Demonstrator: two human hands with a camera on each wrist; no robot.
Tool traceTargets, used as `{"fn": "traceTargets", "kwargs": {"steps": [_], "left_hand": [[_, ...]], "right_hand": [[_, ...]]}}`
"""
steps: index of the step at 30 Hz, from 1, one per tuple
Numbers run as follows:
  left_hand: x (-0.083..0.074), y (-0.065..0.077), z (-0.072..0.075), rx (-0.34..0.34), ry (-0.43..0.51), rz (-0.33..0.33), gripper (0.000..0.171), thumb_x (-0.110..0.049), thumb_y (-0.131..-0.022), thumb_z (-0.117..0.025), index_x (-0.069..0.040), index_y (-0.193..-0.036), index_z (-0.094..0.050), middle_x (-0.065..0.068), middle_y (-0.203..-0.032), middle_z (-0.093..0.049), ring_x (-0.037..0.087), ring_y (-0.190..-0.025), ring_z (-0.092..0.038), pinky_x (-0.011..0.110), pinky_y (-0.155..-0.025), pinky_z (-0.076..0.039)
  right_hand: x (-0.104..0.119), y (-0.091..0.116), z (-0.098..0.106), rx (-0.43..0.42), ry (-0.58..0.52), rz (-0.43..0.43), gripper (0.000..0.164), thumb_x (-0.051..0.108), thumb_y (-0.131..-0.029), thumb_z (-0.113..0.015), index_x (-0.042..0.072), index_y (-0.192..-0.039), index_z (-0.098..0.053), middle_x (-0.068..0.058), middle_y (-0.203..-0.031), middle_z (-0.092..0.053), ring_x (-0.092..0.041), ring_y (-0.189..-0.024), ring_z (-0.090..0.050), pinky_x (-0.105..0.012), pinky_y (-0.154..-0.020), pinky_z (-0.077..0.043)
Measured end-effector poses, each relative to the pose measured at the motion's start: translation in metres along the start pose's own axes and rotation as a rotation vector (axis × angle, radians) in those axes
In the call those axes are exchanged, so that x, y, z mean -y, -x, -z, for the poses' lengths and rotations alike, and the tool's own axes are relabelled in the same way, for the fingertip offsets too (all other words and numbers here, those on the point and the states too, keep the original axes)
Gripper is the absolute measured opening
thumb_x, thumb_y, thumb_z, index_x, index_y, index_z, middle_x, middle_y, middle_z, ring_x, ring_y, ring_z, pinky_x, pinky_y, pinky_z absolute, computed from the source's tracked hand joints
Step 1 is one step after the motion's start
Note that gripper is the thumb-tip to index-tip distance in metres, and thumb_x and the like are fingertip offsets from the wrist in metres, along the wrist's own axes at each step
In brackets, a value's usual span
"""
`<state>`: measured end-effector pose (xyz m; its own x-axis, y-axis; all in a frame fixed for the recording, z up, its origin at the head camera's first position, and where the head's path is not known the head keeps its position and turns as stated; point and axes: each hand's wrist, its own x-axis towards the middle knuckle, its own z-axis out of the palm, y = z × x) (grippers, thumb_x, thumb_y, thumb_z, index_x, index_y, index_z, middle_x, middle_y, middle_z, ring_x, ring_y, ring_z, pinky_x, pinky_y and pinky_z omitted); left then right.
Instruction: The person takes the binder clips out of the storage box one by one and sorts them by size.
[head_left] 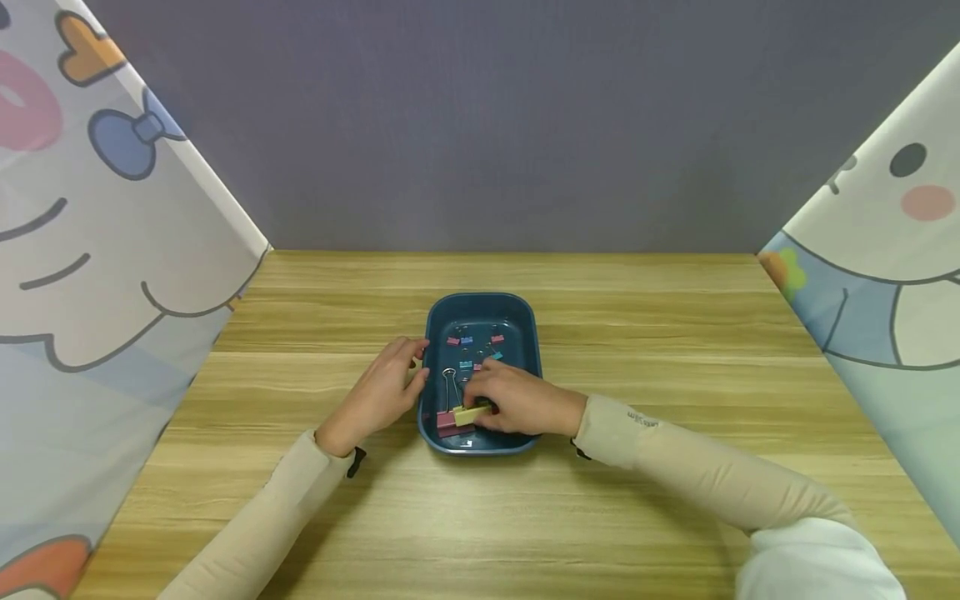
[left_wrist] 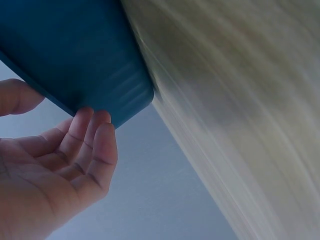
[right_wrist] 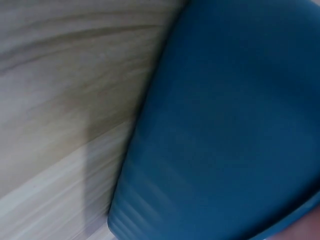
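Note:
A dark blue tray [head_left: 481, 302] lies on the table with binder clips inside. My right hand [head_left: 525, 402] reaches in over its right rim and pinches a yellow binder clip [head_left: 468, 416] near the front. Partly beneath that clip is a large pink binder clip [head_left: 446, 420], its wire handle pointing toward the back. Several small pink and blue binder clips [head_left: 467, 340] are scattered farther back. At the tray's left side, the fingertips of my left hand [head_left: 380, 390] touch the rim, fingers loosely bent. The right wrist view shows mostly the tray's outer wall [right_wrist: 215, 130].
The wood-grain table [head_left: 660, 333] extends on both sides of the tray. A grey panel [head_left: 480, 125] stands along its back edge. Cartoon-printed cloths [head_left: 120, 250] hang at the left and right.

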<state>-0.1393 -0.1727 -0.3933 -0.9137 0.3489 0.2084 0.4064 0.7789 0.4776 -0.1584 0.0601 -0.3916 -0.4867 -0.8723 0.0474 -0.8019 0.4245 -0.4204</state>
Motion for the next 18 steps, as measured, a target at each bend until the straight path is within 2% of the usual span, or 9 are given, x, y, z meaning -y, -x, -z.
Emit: {"fn": "traceTargets", "kwargs": {"steps": [4,7,11,18], "left_hand": [[-0.0008,-0.0001,0.0006,0.001,-0.003,-0.002,0.041,-0.008,-0.090,-0.062,0.007,-0.127,-0.051,0.012,-0.103,-0.055,0.025,-0.092,-0.054,0.037,-0.079,-0.048],[-0.0013,0.0000,0.0009,0.002,-0.003,0.000,0.041,-0.008,-0.090,-0.062,0.007,-0.127,-0.051,0.012,-0.103,-0.055,0.025,-0.092,-0.053,0.037,-0.079,-0.048],[-0.0021,-0.0002,0.0009,0.002,-0.002,0.000,0.041,-0.008,-0.090,-0.062,0.007,-0.127,-0.051,0.013,-0.103,-0.055,0.025,-0.092,-0.053,0.037,-0.078,-0.048],[-0.0032,0.0001,0.0009,0.002,-0.003,0.008,0.041,-0.008,-0.090,-0.062,0.007,-0.126,-0.052,0.013,-0.103,-0.055,0.026,-0.092,-0.054,0.037,-0.078,-0.048]], "right_hand": [[0.0004,-0.0005,0.0009,0.002,-0.002,0.004,0.014,0.017,-0.083,-0.074,0.015,-0.094,-0.067,0.006,-0.093,-0.063,-0.012,-0.087,-0.043,-0.026,-0.079,-0.042],[0.0005,-0.0012,0.0011,0.001,-0.004,0.008,0.014,0.016,-0.082,-0.075,0.015,-0.093,-0.066,0.007,-0.092,-0.063,-0.012,-0.088,-0.044,-0.029,-0.090,-0.040],[0.0003,-0.0016,0.0010,-0.003,-0.003,0.016,0.014,0.016,-0.081,-0.075,0.015,-0.092,-0.066,0.007,-0.092,-0.063,-0.012,-0.088,-0.045,-0.032,-0.095,-0.037],[0.0004,-0.0012,-0.0001,0.001,-0.006,0.021,0.014,0.015,-0.083,-0.074,0.014,-0.095,-0.068,0.006,-0.094,-0.064,-0.013,-0.089,-0.045,-0.031,-0.095,-0.036]]}}
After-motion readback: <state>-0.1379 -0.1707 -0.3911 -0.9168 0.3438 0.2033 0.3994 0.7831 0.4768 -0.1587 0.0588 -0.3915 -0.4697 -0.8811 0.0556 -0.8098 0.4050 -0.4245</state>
